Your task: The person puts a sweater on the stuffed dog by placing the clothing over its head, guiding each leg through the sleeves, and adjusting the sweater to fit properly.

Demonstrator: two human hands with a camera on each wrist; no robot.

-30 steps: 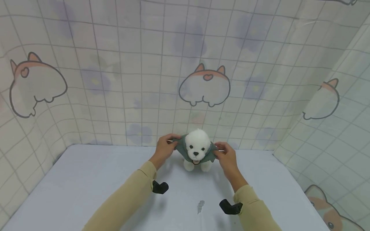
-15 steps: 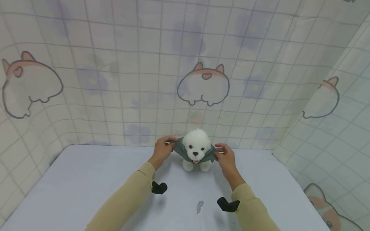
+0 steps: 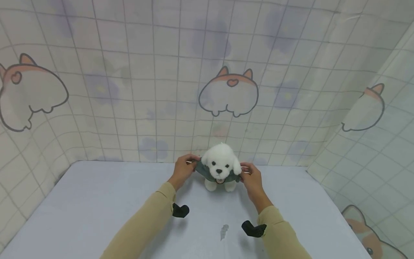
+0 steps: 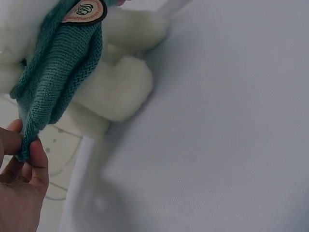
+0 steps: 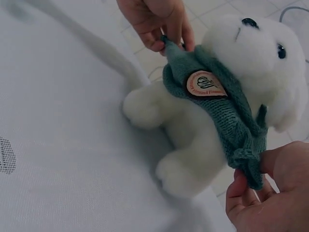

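Note:
A white plush dog (image 3: 220, 157) stands at the back of the table, facing me. Round its neck and chest sits a green knitted sweater (image 5: 231, 113) with an oval patch (image 5: 205, 84) on the front. The dog's ears hang outside the knit. My left hand (image 3: 182, 170) pinches one pulled-out end of the sweater between thumb and fingers, as the left wrist view also shows. On the other side my right hand (image 3: 253, 180) pinches the opposite end. The dog's back and hind part are hidden in the head view.
The white table (image 3: 123, 205) ends behind the dog at a grid-patterned curtain (image 3: 168, 90) with corgi prints. A small grey mark (image 3: 224, 232) lies on the near tabletop. Black mounts (image 3: 180, 210) stick out from both sleeves.
The dog's ears, covered by the sweater before, now hang free over it. The sweater sits lower around the neck. Both hands keep their pinch and have barely moved.

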